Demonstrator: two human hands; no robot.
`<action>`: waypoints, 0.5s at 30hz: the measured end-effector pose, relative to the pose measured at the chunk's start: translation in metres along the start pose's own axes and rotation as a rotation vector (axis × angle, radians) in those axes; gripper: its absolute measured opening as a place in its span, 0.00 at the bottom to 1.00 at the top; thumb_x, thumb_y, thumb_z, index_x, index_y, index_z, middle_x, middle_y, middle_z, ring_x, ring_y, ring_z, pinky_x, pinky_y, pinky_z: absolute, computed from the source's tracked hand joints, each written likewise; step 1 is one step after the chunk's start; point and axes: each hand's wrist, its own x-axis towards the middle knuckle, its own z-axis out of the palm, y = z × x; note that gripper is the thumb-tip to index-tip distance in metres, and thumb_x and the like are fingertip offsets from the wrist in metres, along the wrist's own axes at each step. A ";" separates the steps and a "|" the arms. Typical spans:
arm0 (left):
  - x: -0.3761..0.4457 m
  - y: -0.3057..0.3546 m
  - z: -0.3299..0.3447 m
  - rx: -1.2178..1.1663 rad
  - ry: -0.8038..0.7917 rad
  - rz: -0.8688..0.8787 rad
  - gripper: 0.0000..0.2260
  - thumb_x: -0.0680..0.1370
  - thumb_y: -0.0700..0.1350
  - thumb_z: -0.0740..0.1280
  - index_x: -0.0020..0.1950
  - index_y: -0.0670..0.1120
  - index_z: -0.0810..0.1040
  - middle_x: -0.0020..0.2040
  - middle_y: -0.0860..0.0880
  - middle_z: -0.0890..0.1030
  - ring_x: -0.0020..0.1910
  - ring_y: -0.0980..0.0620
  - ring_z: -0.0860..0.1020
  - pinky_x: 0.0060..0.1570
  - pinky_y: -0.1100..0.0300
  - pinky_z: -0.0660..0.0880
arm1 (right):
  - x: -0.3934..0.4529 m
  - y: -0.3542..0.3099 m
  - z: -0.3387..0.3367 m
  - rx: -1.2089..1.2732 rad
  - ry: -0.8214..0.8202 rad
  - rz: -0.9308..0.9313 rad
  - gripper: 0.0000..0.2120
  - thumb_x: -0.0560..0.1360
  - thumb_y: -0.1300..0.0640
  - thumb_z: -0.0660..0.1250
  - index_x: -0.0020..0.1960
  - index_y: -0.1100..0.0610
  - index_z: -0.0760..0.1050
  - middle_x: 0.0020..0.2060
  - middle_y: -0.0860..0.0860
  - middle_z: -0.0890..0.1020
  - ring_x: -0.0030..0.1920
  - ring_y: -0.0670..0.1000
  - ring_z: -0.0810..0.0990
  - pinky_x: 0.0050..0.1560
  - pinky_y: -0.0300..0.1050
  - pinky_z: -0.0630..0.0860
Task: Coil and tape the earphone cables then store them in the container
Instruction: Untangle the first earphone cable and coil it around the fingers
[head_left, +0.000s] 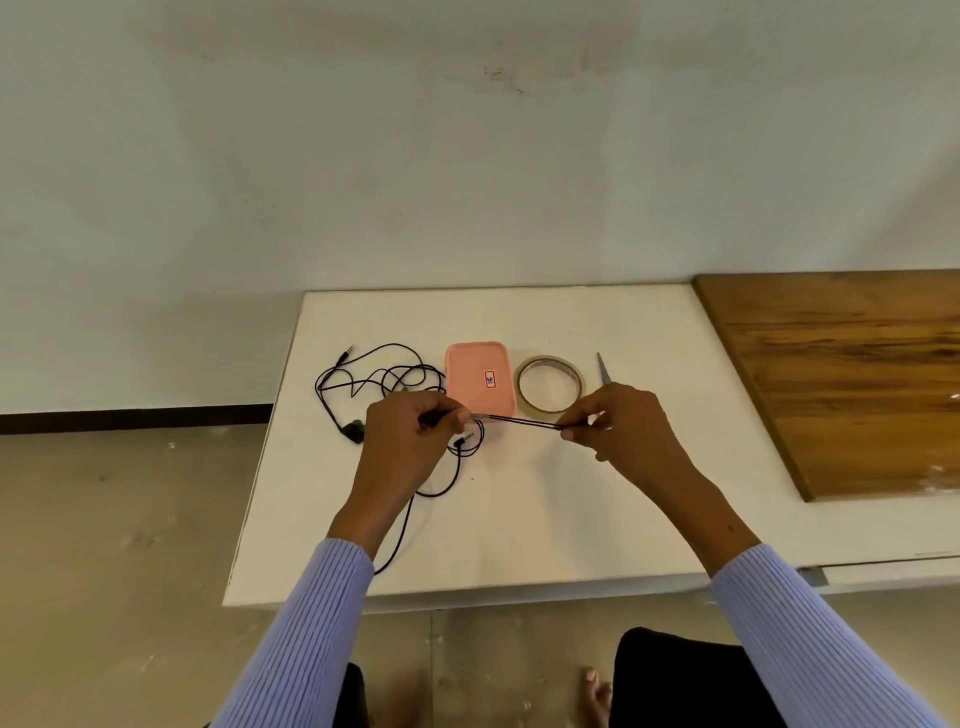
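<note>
A black earphone cable (519, 420) is stretched doubled between my two hands above the white table (519, 519). My left hand (410, 441) pinches one end of the stretch, my right hand (618, 421) pinches the other. The rest of this cable hangs down from my left hand past the table's front edge, with its jack plug near my left thumb. A second black earphone cable (374, 379) lies loose and tangled at the left of the table. The pink container (480, 382) lies closed behind my hands. A roll of clear tape (549, 383) sits flat to its right.
Scissors (603, 370) lie right of the tape, their handles hidden behind my right hand. A brown wooden board (841, 374) adjoins the table on the right. The wall is close behind the table; the floor lies to the left.
</note>
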 end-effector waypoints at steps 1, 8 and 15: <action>0.000 0.001 0.002 0.006 -0.014 0.004 0.03 0.74 0.41 0.71 0.42 0.46 0.84 0.32 0.55 0.80 0.32 0.62 0.77 0.33 0.76 0.67 | 0.000 0.001 0.000 -0.018 -0.008 0.015 0.03 0.69 0.61 0.74 0.42 0.54 0.84 0.35 0.43 0.80 0.33 0.49 0.79 0.39 0.44 0.79; 0.001 -0.005 0.004 0.026 -0.003 -0.006 0.07 0.75 0.40 0.69 0.52 0.44 0.84 0.45 0.47 0.84 0.39 0.62 0.77 0.38 0.79 0.68 | -0.002 0.016 -0.007 -0.126 0.027 0.105 0.04 0.70 0.61 0.73 0.44 0.58 0.82 0.39 0.52 0.83 0.34 0.49 0.78 0.47 0.50 0.79; -0.002 -0.016 -0.012 0.074 0.122 -0.018 0.05 0.75 0.40 0.69 0.48 0.44 0.83 0.42 0.51 0.83 0.41 0.59 0.79 0.38 0.78 0.69 | -0.010 -0.003 0.010 -0.303 0.074 0.118 0.15 0.71 0.60 0.70 0.56 0.51 0.77 0.56 0.49 0.78 0.54 0.51 0.78 0.50 0.42 0.69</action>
